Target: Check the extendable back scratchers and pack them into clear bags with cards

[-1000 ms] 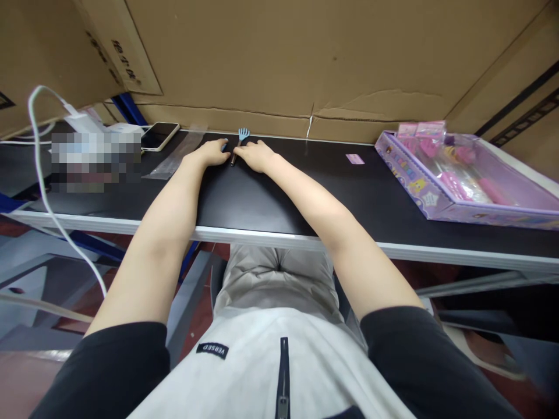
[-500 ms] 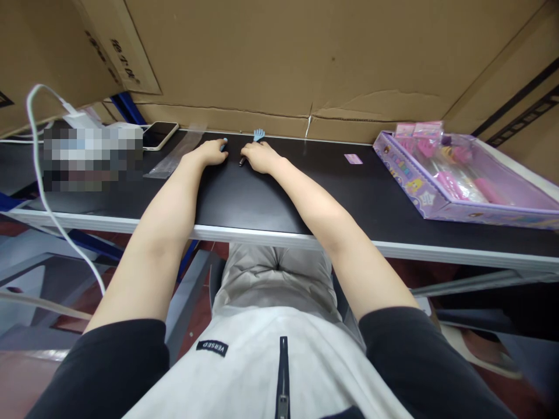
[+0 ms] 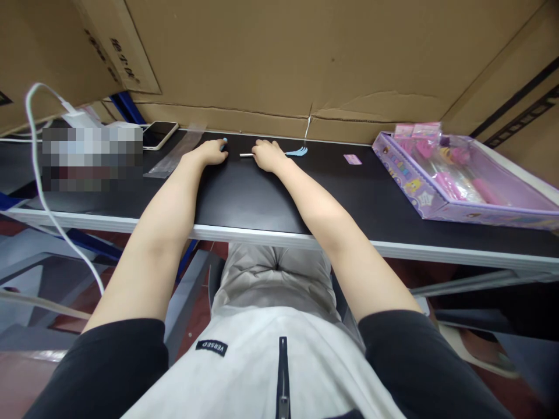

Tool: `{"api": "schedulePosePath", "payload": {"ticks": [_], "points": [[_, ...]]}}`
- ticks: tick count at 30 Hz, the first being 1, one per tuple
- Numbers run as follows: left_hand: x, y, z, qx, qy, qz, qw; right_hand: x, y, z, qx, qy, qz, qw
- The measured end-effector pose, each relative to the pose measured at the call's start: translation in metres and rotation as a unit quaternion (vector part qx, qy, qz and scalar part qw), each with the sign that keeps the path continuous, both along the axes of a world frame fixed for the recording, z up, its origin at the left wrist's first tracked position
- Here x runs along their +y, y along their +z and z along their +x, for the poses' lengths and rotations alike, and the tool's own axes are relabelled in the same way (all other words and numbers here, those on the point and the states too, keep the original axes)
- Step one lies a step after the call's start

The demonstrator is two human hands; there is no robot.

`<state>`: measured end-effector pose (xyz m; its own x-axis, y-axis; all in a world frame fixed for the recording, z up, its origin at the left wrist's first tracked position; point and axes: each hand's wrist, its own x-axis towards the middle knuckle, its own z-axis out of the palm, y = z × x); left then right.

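Note:
Both my arms reach across a black table point(image 3: 244, 198) toward its far edge. My right hand point(image 3: 267, 155) is closed over the middle of a thin metal rod with a small blue hand-shaped head point(image 3: 297, 152). The rod lies flat, its bare end point(image 3: 245, 155) pointing left and the blue head pointing right. My left hand point(image 3: 210, 152) rests knuckles-up on the table just left of the rod's bare end, fingers curled, with a small blue bit at its fingertips point(image 3: 224, 141) that I cannot make out.
A purple toy box point(image 3: 463, 180) lies at the right. A small pink card point(image 3: 351, 159) sits between it and my right hand. A clear plastic sleeve point(image 3: 174, 153), a phone point(image 3: 159, 134) and a white charger cable point(image 3: 43, 192) are at the left. Cardboard boxes point(image 3: 279, 58) wall the back.
My right hand has turned the rod from pointing away from me to lying sideways, its blue head swinging round to the right. My left hand has stayed put.

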<state>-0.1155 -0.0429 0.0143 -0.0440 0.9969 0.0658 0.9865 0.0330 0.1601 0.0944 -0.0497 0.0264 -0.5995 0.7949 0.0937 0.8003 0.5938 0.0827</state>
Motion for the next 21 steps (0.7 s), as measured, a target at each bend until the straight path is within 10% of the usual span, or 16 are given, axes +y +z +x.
{"api": "schedulePosePath", "payload": {"ticks": [21], "points": [[-0.007, 0.003, 0.019, -0.067, -0.037, 0.036, 0.996, 0.049, -0.002, 0.081, 0.079, -0.166, -0.028, 0.983]]}}
